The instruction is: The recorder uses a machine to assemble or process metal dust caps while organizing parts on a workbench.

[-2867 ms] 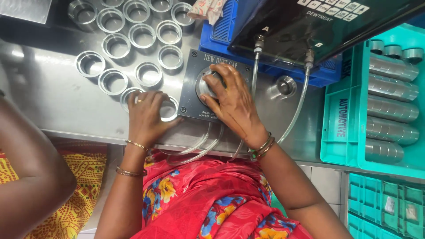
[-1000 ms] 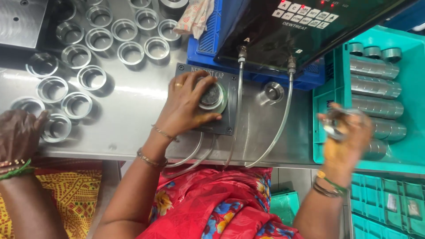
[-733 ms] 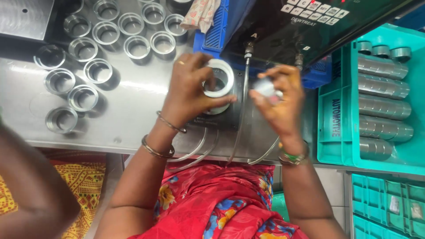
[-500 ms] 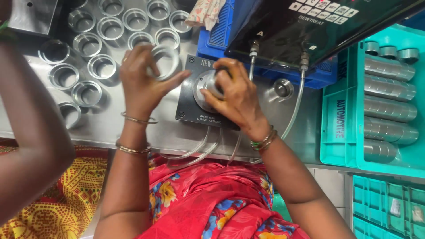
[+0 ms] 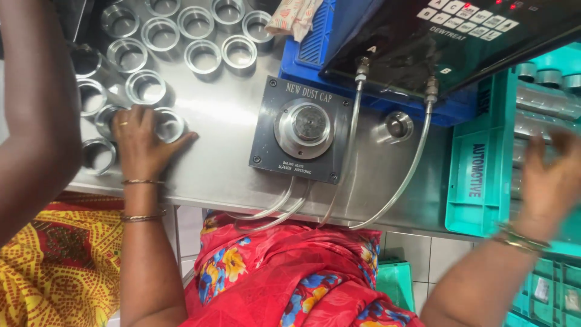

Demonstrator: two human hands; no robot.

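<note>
The person's left hand (image 5: 144, 140) rests flat on the steel bench (image 5: 224, 163), fingers spread loosely over a short, shiny metal ring (image 5: 171, 124) at the near edge of a cluster of similar rings (image 5: 203, 56) standing open-end up; whether the fingers actually pinch the ring cannot be told. The right hand (image 5: 552, 175), blurred, hovers with fingers spread over the teal plastic crate (image 5: 475, 181) of long silver cylinders (image 5: 544, 103), which lie on their sides with long axes running left to right, and appears to hold nothing. Between the hands sits the dark square gauge plate with its round central post (image 5: 310, 124), bare, and nearer the left hand than the right. Another person's arm (image 5: 36, 109) crosses the far left.
</note>
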